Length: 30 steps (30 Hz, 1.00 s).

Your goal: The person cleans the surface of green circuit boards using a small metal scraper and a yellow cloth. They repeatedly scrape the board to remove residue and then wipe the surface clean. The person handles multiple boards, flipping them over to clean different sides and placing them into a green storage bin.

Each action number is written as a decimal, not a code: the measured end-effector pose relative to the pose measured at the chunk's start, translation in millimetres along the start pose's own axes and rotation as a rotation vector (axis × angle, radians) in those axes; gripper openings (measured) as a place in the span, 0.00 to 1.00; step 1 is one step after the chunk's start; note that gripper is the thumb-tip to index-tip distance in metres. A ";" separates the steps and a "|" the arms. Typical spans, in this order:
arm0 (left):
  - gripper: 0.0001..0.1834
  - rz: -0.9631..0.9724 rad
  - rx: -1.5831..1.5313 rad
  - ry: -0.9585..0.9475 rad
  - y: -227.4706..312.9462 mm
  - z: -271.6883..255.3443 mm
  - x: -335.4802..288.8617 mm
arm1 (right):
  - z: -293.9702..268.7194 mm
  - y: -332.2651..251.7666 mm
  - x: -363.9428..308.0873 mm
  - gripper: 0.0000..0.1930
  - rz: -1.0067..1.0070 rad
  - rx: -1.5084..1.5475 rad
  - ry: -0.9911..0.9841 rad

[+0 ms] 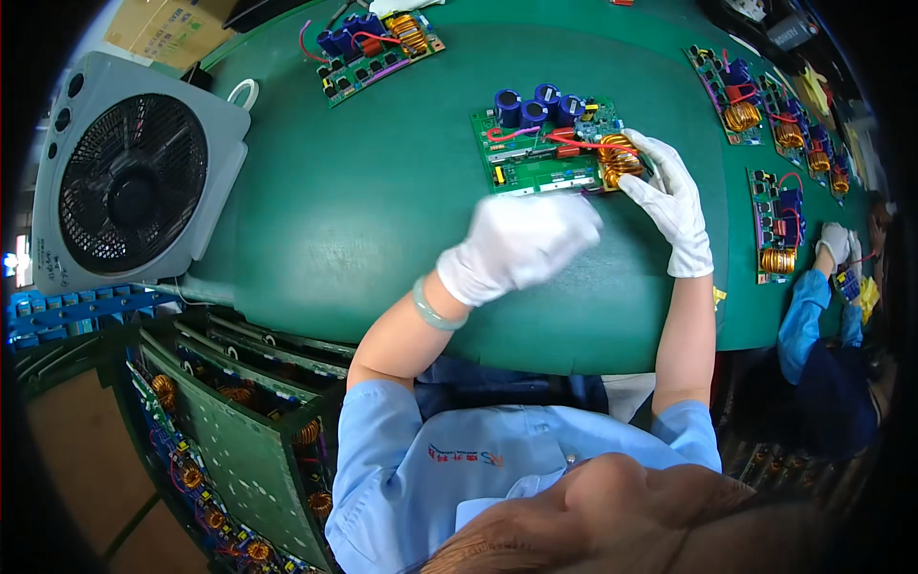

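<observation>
A green circuit board lies on the green work surface in front of me, with blue cylindrical capacitors at its far edge and red wires crossing it. At its right end sits a copper-wound coil. My right hand, in a white glove, grips this end, thumb and fingers on either side of the coil. My left hand, also gloved, is over the board's near edge, partly covering it. Motion smears its fingers, and I cannot tell whether it holds anything.
A grey box fan stands at the left. Another board lies at the far left, and several more, such as one board, line the right. Below left is a green rack of boards. At far right are a co-worker's gloved hands.
</observation>
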<state>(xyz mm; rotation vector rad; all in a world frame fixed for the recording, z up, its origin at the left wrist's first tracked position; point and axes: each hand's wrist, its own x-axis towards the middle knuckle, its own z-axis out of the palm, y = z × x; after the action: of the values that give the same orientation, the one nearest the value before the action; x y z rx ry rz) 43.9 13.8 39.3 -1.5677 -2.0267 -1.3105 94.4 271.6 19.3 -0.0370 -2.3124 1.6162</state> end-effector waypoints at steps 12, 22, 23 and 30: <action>0.52 -0.361 0.269 0.049 -64.4 -54.8 15.2 | 13.4 -18.9 10.1 0.36 -0.063 -0.239 -0.170; 0.60 -0.385 -0.014 -0.307 -37.9 -43.5 11.1 | -26.0 -59.7 -18.3 0.35 -0.128 -0.176 -0.291; 0.58 -0.444 -0.046 -0.354 -36.1 -43.2 10.5 | -26.5 -61.1 -19.4 0.36 -0.112 -0.136 -0.296; 0.42 -0.460 -0.114 -0.302 -37.7 -40.3 12.9 | -28.3 -64.6 -18.9 0.37 -0.085 -0.072 -0.306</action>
<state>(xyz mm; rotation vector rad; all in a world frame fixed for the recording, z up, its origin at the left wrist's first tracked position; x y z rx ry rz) -6.1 -9.4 52.1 -1.4719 -2.6647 -1.4292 130.4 270.3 82.8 0.3084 -2.5575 1.5893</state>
